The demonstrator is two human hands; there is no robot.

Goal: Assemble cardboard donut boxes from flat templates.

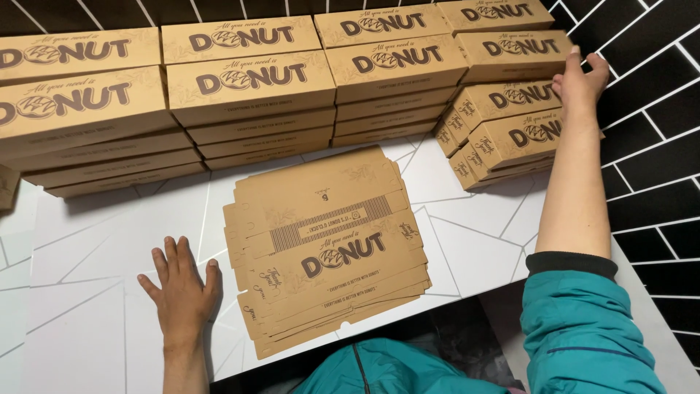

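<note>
Right hand (pixel 581 82) rested on the top folded box (pixel 519 49) of the far-right stack, fingers apart, not clamped. Left hand (pixel 182 286) lay flat, fingers spread, on the white worktop (pixel 95 248) beside flat cardboard blanks (pixel 326 248). Box probably light, crushable; grip its side edges.
</note>
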